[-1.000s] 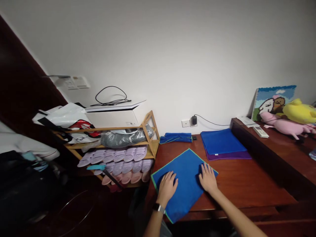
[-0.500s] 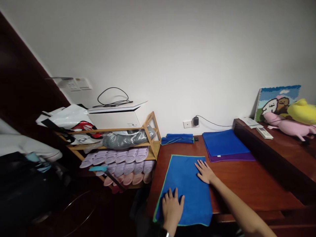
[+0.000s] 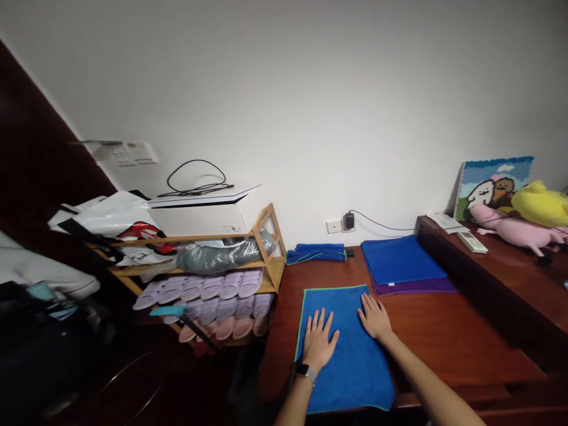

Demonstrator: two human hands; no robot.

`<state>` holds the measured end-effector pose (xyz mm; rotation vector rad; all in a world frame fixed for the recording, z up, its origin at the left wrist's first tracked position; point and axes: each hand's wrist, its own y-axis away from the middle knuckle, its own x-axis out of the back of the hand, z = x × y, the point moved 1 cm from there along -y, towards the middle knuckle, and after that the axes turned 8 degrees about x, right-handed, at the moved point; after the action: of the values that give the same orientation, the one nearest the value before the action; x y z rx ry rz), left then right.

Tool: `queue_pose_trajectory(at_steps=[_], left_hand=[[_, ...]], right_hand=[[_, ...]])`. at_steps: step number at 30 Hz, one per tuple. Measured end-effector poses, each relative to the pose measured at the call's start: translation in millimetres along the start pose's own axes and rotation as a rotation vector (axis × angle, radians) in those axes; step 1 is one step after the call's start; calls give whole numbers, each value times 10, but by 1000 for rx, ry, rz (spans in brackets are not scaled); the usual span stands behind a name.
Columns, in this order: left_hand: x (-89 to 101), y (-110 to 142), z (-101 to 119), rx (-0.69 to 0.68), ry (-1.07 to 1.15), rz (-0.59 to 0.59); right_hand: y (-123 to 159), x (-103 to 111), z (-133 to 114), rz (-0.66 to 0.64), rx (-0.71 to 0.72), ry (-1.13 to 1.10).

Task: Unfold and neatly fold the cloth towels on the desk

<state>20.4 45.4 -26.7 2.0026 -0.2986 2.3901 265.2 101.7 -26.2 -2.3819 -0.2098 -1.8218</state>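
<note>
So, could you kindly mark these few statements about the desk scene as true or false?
1. The left hand and right hand rest on the rectangular blue green-edged towel. True.
2. The dark wristwatch is on the right wrist. False: it is on the left wrist.
3. A folded blue towel lies on a folded purple cloth. True.
4. The pink plush toy sits on the wooden shoe rack. False: it lies on the raised dark wooden ledge.

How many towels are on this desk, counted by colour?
Blue: 3 (flat blue towel, folded blue towel, stacked blue towel)
Purple: 1 (purple towel, under the stacked one)
Total: 4
</note>
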Motion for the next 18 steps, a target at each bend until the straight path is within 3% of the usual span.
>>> queue_pose_trajectory(at_steps=[3,7,11,15,18], left_hand=[[-66,131,13,34,10,27],[-44,65,4,59,19,78],[-17,-366,196,4,43,140],[-131,-869,596,-104,95,42],[-253,-1068,697,-126,112,-29]], right_hand=[[-140,87,-10,69,-18,21],[-302,36,-28,4,-29,15],[-341,-94,17,-7,-34,7],[-349,-126,43,-22,-34,14],[-360,-116,42,-34,-42,24]])
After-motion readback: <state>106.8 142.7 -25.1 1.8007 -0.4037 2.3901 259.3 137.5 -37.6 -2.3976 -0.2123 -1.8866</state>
